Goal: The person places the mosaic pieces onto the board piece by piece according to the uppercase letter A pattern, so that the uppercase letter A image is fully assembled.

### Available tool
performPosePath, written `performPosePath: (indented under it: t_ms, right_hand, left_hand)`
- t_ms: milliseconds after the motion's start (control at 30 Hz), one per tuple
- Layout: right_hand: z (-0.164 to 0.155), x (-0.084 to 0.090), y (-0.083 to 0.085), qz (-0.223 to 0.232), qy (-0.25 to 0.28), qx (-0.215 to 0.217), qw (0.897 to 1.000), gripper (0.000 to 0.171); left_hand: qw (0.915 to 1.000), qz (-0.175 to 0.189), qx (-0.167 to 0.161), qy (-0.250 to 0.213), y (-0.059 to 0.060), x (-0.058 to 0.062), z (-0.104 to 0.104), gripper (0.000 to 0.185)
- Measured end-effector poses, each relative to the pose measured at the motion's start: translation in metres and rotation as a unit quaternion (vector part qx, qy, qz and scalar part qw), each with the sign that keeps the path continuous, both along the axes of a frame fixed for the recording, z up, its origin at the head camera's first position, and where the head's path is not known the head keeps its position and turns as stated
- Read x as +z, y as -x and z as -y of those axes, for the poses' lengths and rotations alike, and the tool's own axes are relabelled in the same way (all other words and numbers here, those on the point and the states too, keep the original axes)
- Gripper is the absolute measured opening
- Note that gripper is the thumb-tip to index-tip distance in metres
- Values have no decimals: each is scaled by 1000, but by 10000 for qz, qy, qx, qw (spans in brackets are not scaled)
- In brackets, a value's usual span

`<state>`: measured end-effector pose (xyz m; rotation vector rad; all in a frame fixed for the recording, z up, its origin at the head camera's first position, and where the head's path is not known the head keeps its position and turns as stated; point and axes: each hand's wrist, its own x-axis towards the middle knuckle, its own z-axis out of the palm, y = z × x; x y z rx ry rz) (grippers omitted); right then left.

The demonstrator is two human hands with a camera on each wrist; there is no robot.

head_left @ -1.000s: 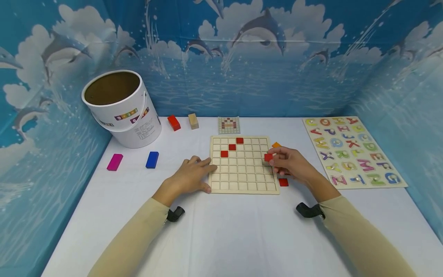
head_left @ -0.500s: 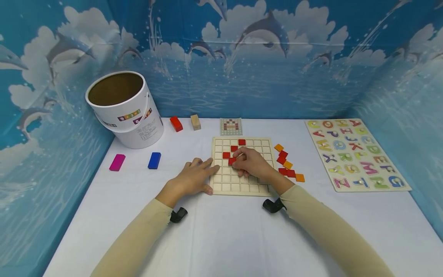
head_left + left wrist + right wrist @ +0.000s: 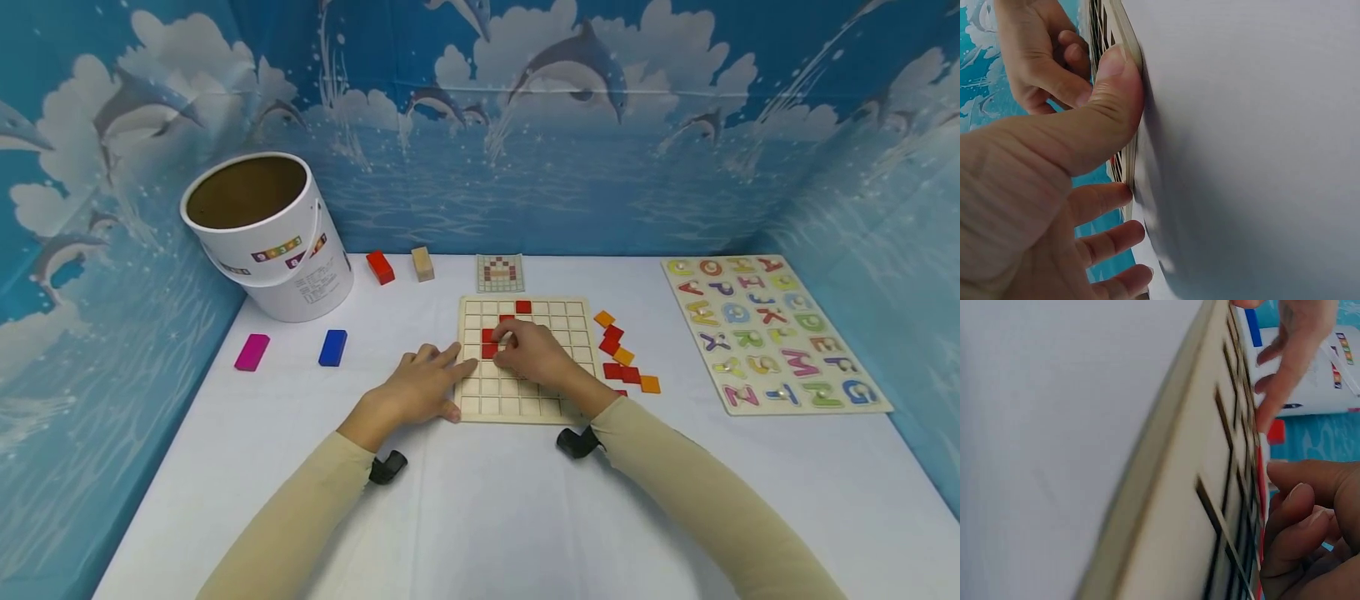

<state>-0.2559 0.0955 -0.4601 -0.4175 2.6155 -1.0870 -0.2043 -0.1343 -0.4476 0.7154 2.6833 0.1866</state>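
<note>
At the centre of the worktop point(image 3: 480, 525), seen from the head, lies the grid board point(image 3: 525, 407), nearly square, its lines running twelve to six and nine to three. And the right hand point(image 3: 531, 354) is over it, forearm trailing off towards four o'clock, fingertips right at a red tile point(image 3: 488, 351)! That tile lies flat in the left part of the grid, roughly square, sides in line with the cells; pinched or merely touched by this grip, I cannot tell. Straight at twelve o'clock from it sits a second red tile point(image 3: 488, 336), and two more red tiles point(image 3: 523, 307) climb corner to corner towards one o'clock. Over at nine o'clock, the left hand point(image 3: 420, 385) has its fingers spread against the board's edge, thumb near the seven o'clock corner.

Around the board: pattern card point(image 3: 500, 273) at twelve, loose red and orange tiles point(image 3: 632, 375) at three, letter board point(image 3: 776, 337) well beyond them, blue block point(image 3: 333, 347) at nine, white bucket point(image 3: 281, 279) at ten.

Left wrist view now: that left thumb touches the board's rim, fingers fanned below towards six o'clock, right hand up at eleven.

Right wrist view: the board's near edge slants one to seven o'clock, right-hand fingers curled at four o'clock beside a thin red edge; the left hand reaches down from one o'clock.
</note>
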Motion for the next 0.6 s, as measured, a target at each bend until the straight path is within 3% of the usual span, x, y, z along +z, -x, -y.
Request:
performPosePath:
  t_ms: [167, 333, 500, 600]
  right_hand:
    - [-46, 16, -11, -144, 324, -187, 9992, 34]
    - [-112, 25, -23, -173, 134, -561, 9982, 47]
    - [-165, 21, -19, 179, -95, -1211, 9924, 51]
    - [-183, 15, -12, 179, -333, -1242, 9915, 47]
  left_hand:
    - [10000, 18, 25, -33, -1, 0, -1, 93]
    - [10000, 25, 29, -10, -2, 1, -2, 93]
    - [10000, 4, 20, 34, -3, 3, -2, 93]
    - [10000, -42, -27, 21, -2, 3, -3, 93]
